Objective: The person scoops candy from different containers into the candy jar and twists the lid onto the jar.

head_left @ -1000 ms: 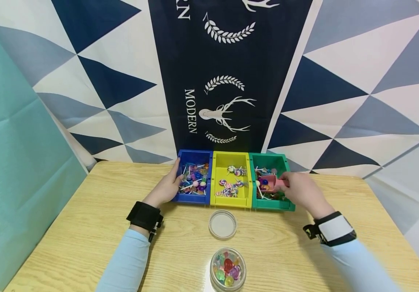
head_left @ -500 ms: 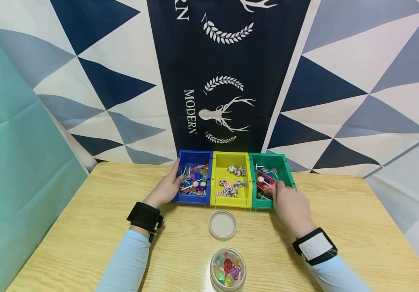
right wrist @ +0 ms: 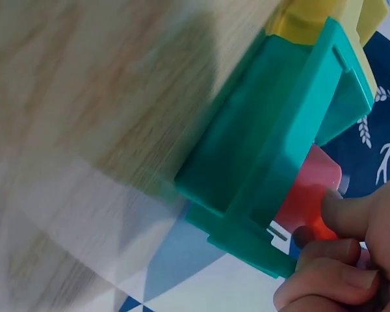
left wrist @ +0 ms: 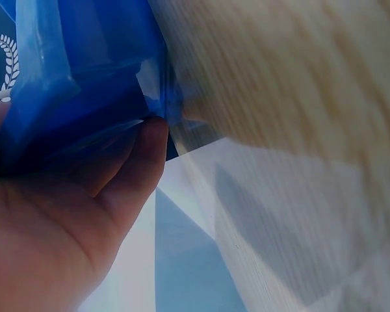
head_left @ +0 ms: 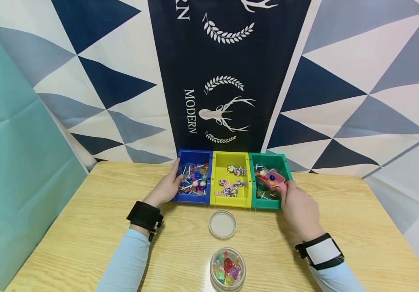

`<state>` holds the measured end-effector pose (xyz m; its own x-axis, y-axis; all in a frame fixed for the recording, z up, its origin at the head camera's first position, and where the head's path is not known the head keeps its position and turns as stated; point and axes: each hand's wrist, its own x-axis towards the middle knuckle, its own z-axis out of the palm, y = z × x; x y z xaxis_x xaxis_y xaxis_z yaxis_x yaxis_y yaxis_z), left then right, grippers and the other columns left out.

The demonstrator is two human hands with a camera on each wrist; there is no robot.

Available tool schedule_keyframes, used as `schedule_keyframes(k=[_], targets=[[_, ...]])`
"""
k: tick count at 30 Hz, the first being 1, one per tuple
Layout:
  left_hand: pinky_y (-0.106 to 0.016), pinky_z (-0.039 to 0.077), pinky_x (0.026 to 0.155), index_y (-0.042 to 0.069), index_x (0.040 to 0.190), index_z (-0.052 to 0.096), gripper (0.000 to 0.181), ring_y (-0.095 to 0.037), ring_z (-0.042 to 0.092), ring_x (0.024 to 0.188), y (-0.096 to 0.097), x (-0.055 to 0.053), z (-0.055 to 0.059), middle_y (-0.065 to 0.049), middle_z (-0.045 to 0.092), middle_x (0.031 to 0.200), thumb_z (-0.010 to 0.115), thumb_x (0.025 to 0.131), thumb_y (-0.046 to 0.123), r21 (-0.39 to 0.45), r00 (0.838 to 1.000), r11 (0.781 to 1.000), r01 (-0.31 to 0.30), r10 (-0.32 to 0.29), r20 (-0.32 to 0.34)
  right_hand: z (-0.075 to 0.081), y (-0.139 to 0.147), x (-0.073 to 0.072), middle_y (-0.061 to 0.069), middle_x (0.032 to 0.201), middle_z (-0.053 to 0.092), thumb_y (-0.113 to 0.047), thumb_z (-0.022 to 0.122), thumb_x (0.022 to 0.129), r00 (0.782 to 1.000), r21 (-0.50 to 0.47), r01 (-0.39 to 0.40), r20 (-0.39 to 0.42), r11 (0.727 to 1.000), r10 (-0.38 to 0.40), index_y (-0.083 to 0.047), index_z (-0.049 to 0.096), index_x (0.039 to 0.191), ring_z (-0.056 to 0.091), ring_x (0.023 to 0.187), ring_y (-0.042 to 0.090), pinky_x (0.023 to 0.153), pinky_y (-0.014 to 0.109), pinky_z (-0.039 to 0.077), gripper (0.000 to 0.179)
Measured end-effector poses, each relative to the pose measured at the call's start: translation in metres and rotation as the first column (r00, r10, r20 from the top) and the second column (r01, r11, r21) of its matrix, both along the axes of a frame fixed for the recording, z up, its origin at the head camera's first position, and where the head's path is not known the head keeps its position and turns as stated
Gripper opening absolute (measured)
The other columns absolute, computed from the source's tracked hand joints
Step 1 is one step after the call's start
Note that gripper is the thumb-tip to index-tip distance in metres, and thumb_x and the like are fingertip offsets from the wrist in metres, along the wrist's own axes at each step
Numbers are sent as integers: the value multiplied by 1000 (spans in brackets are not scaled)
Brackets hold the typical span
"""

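My left hand grips the left side of the blue bin, thumb inside the rim; in the left wrist view, fingers press its outside. Small lollipops and colourful balls lie in that bin. My right hand pinches the handle of a pink scoop inside the green bin. The scoop carries a pale ball, a dark blue ball and other small pieces. Several miniature lollipops lie beneath it. In the right wrist view, thumb and curled fingers hold the scoop behind the green wall.
Between those bins stands a yellow bin with swirled lollipops. A round lid lies on the wooden table in front. Nearer is a clear jar of colourful translucent pieces. A patterned cloth hangs behind.
My right hand has swung nearer and turned, tilting the scoop within the green bin; over the last half second it shifted slightly right. The left hand stays in place.
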<state>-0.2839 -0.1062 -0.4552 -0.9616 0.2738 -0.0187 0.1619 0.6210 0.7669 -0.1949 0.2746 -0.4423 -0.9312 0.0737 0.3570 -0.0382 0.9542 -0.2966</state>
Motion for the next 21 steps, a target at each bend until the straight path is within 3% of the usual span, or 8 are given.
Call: schedule_keyframes(k=[10, 16, 21], targets=[[-49, 17, 119, 16, 161, -2, 63, -31, 17, 149, -1, -1, 0, -12, 9, 165, 35, 110, 20, 4, 1000, 1000, 9, -9, 3, 4, 7, 0, 12, 65, 53, -27, 48, 107, 999, -96, 16, 31, 995, -13, 9, 52, 111, 52, 52, 28, 43, 41, 36, 36], [-48, 16, 119, 17, 162, -2, 63, -30, 15, 149, -1, -1, -1, -11, 8, 166, 35, 110, 21, 20, 1000, 1000, 5, -5, 15, 10, 10, 1, 16, 69, 58, -28, 50, 106, 998, -122, 13, -57, 992, -20, 7, 52, 117, 53, 54, 30, 45, 42, 36, 37], [-49, 16, 119, 18, 162, -2, 63, -31, 16, 149, 0, -2, -2, -11, 9, 166, 34, 110, 21, 11, 1000, 1000, 0, 0, 11, 14, 7, 3, 11, 64, 51, -29, 53, 105, 992, -164, -27, -124, 986, 7, 5, 52, 120, 46, 51, 25, 45, 34, 31, 38]])
